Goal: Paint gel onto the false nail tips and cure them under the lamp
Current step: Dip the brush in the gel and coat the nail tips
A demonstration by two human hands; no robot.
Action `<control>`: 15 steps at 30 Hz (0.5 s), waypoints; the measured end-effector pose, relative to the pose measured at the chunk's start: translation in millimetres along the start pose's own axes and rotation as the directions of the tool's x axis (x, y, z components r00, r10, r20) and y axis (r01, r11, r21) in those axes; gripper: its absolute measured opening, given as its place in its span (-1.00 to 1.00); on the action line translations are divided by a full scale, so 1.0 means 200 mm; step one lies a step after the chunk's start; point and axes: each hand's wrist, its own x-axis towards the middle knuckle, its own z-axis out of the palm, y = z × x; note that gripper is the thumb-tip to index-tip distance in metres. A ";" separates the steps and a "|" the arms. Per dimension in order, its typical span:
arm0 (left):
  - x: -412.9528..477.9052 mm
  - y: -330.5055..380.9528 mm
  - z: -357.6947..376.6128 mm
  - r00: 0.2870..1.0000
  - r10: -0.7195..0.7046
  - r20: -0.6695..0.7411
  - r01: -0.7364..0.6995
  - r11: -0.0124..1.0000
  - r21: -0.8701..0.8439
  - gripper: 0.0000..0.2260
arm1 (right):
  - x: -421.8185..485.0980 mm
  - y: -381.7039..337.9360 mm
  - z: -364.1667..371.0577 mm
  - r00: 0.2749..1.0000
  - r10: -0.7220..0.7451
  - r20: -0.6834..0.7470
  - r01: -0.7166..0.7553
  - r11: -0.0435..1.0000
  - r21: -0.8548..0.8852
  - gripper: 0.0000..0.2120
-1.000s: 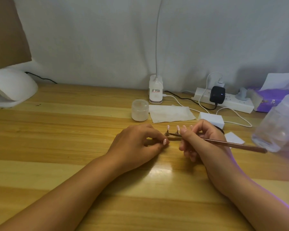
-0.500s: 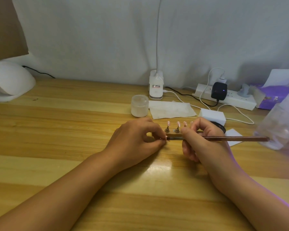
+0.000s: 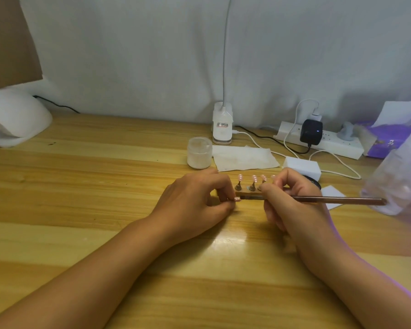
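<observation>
Left hand (image 3: 195,203) pinching one pink nail tip (image 3: 237,199) just in front of the tip stand (image 3: 251,187) — right hand (image 3: 292,205) gripping the brush (image 3: 330,200) pen-style, bristles meeting that tip. Brush lying sideways, parallel to the stand, handle pointing right. Curing lamp (image 3: 12,119) sitting far left of the stand, left hand nearer. Versus a second ago — brush levelling out from a slant.

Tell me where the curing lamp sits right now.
In the head view, the white curing lamp sits at the far left edge of the wooden table, near the back wall, well left of the left hand and the frosted jar.
</observation>
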 end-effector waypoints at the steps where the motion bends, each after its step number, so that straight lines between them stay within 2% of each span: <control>1: 0.00 0.00 0.00 1.000 0.001 0.001 -0.001 1.000 0.001 -0.90 | -0.01 -0.01 0.00 1.000 0.003 0.027 -0.003 1.000 0.024 -0.80; 5: 0.00 0.00 0.00 1.000 0.009 0.008 -0.009 1.000 0.026 -0.91 | -0.01 -0.02 0.02 0.996 -0.017 0.092 0.020 0.999 -0.035 -0.80; 11: 0.00 0.01 0.00 1.000 0.027 0.003 -0.027 0.999 0.034 -0.93 | 0.00 0.01 0.00 1.000 -0.015 -0.003 0.014 0.995 -0.099 -0.84; 15: 0.00 0.01 0.00 0.999 0.033 0.003 -0.033 0.999 0.031 -0.93 | 0.00 0.00 0.00 1.000 0.000 -0.009 0.000 0.999 -0.034 -0.81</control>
